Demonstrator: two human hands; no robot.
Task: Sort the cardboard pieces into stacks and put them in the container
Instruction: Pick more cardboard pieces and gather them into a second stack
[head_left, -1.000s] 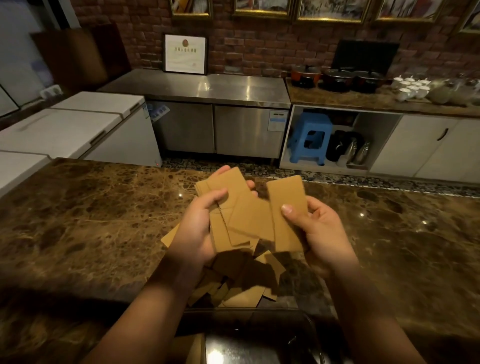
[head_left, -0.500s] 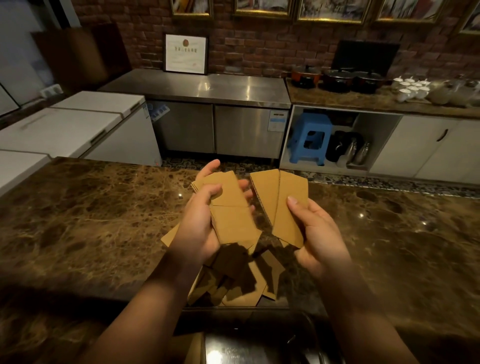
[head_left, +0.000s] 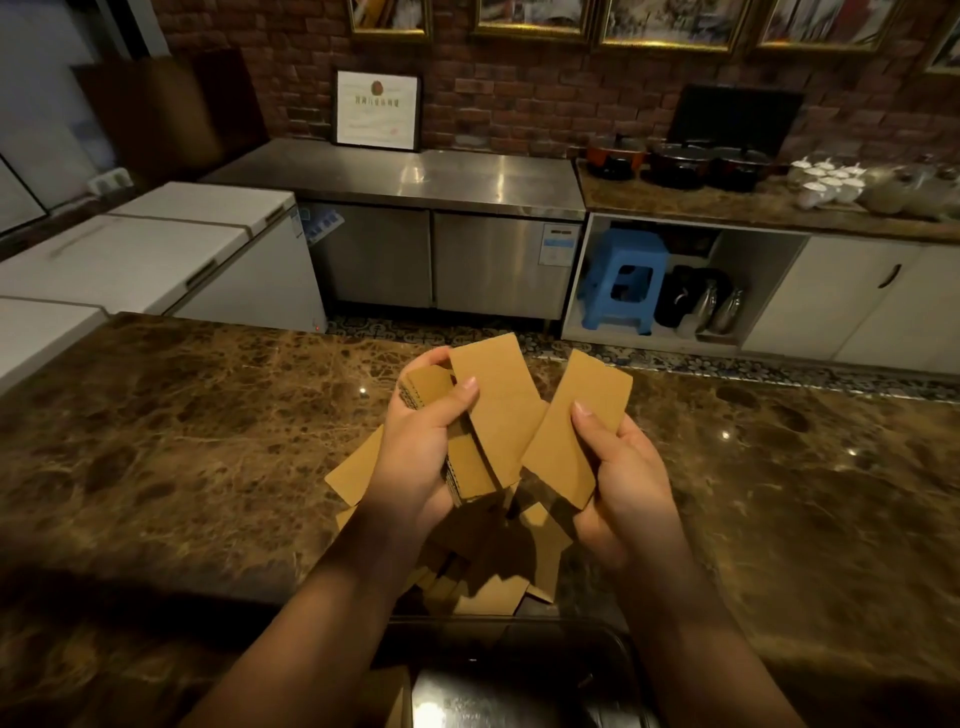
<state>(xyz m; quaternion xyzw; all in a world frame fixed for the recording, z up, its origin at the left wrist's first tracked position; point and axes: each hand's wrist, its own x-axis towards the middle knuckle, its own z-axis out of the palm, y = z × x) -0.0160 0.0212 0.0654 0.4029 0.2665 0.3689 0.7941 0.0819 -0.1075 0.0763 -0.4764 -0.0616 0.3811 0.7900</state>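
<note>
**Both hands hold cardboard above the loose pile on the marble counter**

Head view: The left hand grips a fanned bundle of tan rectangular corrugated cardboard pieces, thumb pressed on the front face of the topmost piece, fingers curled behind; the fluted edges of the bundle show at its 9 o'clock side. The right hand pinches a single tan rectangular cardboard piece, thumb on its face, tilted with its top corner toward 1 o'clock. The near edges of the bundle and the single piece lie just beside each other at the centre; whether they touch cannot be told.

Under the hands, a loose pile of tan cardboard offcuts lies on the brown veined marble counter, partly in the hands' shadow; one piece juts out at 9 o'clock past the left wrist. At 6 o'clock of the pile, near the counter's near edge, sits a dark glossy container, its rim just beside the pile's nearest pieces.

The marble surface runs wide and bare to 9 o'clock and 3 o'clock of the pile. The counter's far edge runs at 12 o'clock, with a floor aisle beyond it, then a stainless steel cabinet, white chest freezers at 10 o'clock, and a blue plastic stool at 1 o'clock.
</note>
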